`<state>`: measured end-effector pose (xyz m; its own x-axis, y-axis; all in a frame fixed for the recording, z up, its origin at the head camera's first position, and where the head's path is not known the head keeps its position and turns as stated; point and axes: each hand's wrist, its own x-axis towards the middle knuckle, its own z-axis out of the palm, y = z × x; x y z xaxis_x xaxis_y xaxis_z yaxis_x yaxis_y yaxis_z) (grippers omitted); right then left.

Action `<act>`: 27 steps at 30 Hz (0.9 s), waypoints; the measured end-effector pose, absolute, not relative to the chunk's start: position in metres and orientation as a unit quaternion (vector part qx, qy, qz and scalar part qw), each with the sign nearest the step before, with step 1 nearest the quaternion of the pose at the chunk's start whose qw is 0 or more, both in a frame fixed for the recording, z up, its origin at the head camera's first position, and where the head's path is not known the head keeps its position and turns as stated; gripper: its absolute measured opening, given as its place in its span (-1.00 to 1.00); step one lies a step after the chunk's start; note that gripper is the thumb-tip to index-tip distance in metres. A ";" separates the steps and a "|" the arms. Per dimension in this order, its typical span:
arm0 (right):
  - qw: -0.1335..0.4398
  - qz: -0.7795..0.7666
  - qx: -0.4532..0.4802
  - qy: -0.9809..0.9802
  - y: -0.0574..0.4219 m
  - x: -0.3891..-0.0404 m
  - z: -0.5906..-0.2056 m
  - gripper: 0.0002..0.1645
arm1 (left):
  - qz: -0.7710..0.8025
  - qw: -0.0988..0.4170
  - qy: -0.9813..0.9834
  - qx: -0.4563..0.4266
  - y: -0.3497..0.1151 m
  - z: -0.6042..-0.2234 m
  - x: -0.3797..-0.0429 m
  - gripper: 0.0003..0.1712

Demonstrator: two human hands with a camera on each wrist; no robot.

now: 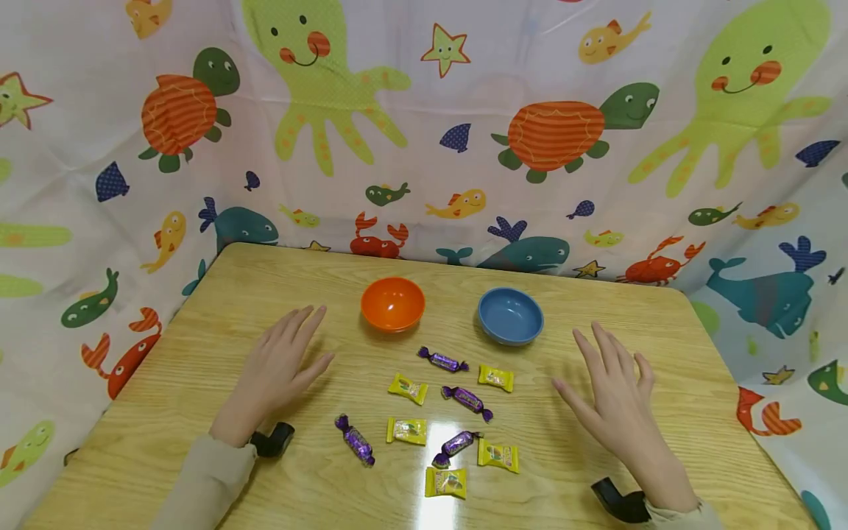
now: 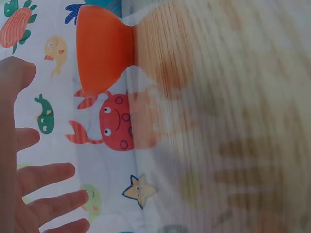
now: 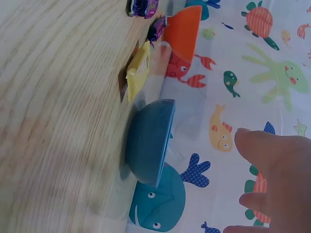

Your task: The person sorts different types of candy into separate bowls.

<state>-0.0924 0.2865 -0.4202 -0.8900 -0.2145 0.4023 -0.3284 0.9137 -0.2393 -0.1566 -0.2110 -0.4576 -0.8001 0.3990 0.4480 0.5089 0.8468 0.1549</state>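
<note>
My left hand (image 1: 278, 362) hovers over the left of the table with its fingers spread, holding nothing. On the other side my right hand (image 1: 612, 394) is likewise spread and holds nothing. Between them lie several purple-wrapped candies (image 1: 467, 400) and several yellow-wrapped candies (image 1: 407, 431), loosely scattered. Behind the candies stand an orange bowl (image 1: 393, 305), nearer the left hand, and a blue bowl (image 1: 510, 316), nearer the right hand. Both bowls show bare insides in the head view. In the right wrist view the blue bowl (image 3: 151, 143) sits beyond a yellow candy (image 3: 139, 72).
The wooden table (image 1: 265, 280) meets a white curtain (image 1: 424, 162) printed with sea animals at its back and sides. A black strap piece (image 1: 273, 440) sticks out at the left wrist, and another black piece (image 1: 619, 500) at the right wrist.
</note>
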 end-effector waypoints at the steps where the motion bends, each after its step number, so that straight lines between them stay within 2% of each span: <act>1: 0.192 0.158 0.146 -0.957 0.286 -0.093 -0.420 -0.04 | -0.142 0.203 -0.937 -0.245 -0.210 -0.458 -0.158 -0.14; 13: 0.215 0.203 0.172 -0.940 0.268 -0.101 -0.411 -0.11 | -0.230 0.171 -0.926 -0.246 -0.206 -0.457 -0.178 -0.09; 20: 0.209 0.237 0.186 -0.930 0.255 -0.106 -0.410 -0.12 | -0.305 0.093 -0.923 -0.214 -0.197 -0.453 -0.189 0.00; 27: 0.211 0.275 0.226 -0.910 0.237 -0.112 -0.412 -0.13 | -0.377 0.037 -0.901 -0.211 -0.185 -0.454 -0.205 0.12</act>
<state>-0.1121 0.2365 -0.4124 -0.8084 -0.2951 0.5092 -0.5277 0.7467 -0.4050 -0.2055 -0.1853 -0.4539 -0.9085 0.3521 0.2249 0.4075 0.6277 0.6633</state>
